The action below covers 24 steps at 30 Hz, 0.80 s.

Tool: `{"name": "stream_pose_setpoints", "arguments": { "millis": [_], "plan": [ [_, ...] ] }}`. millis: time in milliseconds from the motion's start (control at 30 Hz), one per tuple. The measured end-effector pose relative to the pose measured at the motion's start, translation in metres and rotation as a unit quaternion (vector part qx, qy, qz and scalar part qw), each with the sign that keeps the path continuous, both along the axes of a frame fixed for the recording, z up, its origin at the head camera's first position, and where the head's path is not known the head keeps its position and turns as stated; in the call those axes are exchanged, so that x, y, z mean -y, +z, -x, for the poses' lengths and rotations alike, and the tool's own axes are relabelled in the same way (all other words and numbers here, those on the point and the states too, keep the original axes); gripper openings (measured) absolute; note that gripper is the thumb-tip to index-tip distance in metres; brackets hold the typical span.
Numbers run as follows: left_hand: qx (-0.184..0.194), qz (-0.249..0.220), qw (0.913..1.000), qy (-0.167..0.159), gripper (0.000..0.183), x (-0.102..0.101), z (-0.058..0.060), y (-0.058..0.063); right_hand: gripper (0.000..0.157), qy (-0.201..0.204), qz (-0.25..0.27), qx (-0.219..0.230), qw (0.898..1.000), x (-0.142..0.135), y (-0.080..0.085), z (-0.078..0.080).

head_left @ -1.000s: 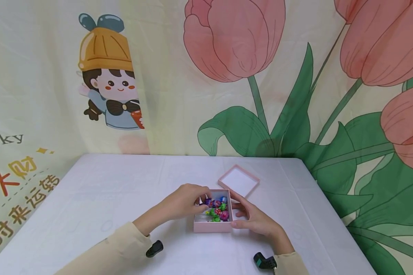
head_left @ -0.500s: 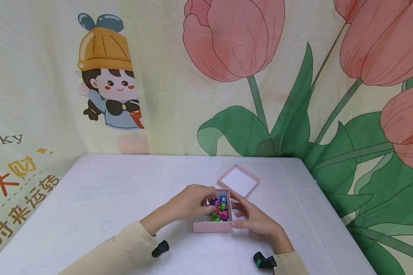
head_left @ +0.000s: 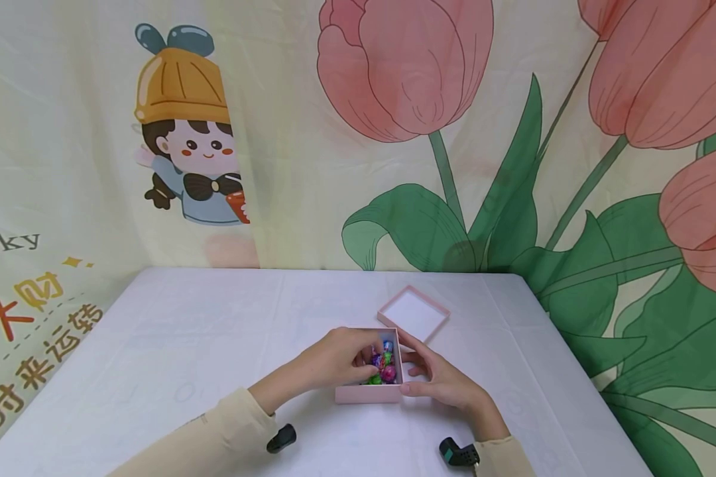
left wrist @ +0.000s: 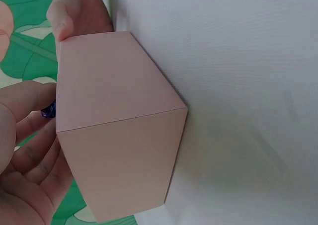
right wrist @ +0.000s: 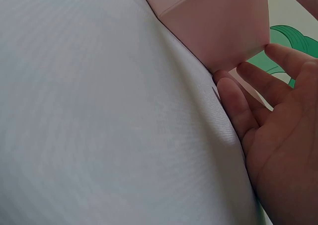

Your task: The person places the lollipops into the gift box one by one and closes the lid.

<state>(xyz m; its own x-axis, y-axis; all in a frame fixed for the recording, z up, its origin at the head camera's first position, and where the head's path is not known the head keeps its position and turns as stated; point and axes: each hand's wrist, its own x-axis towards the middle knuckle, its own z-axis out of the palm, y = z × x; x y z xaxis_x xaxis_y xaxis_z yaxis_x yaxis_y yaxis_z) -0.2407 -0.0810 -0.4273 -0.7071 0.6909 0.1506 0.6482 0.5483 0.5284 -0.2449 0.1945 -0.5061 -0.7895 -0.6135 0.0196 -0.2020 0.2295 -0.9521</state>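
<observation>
A pink box [head_left: 366,395] without its lid stands on the white-covered table, with several brightly wrapped candies [head_left: 388,373] inside it. My left hand [head_left: 343,354] reaches over the left wall, its fingertips down among the candies. In the left wrist view, a dark purple wrapped candy [left wrist: 48,110] shows between the thumb and fingers of that hand. My right hand [head_left: 444,377] holds the box at its right side, thumb at the front corner and index finger at the back corner. In the right wrist view its fingertips [right wrist: 242,67] touch the pink wall. My left hand covers the left half of the box's inside.
Behind the box, the pink-rimmed lid [head_left: 416,315] lies with its white inside facing up. A white cloth [head_left: 215,311] covers the table. At the back hangs a curtain [head_left: 286,132] printed with tulips and a cartoon figure. A small black device sits at each wrist.
My left hand has moved right and deeper into the box, covering more of the candies. The right hand, the box and the lid have stayed in place.
</observation>
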Motion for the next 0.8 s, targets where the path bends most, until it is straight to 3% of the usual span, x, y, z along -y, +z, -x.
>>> {"name": "stream_pose_setpoints", "arguments": {
  "millis": [400, 800],
  "plan": [
    [-0.002, 0.008, 0.9997, -0.022, 0.014, 0.0032, -0.0008, -0.0091, 0.099, 0.002, 0.001, -0.006, 1.000, 0.0002, -0.0016, 0.0009],
    [0.013, 0.023, 0.9991, -0.033, 0.013, 0.0053, -0.0005, -0.0078, 0.101, 0.006, 0.004, -0.008, 1.000, 0.0006, -0.0004, 0.0006]
  ]
}}
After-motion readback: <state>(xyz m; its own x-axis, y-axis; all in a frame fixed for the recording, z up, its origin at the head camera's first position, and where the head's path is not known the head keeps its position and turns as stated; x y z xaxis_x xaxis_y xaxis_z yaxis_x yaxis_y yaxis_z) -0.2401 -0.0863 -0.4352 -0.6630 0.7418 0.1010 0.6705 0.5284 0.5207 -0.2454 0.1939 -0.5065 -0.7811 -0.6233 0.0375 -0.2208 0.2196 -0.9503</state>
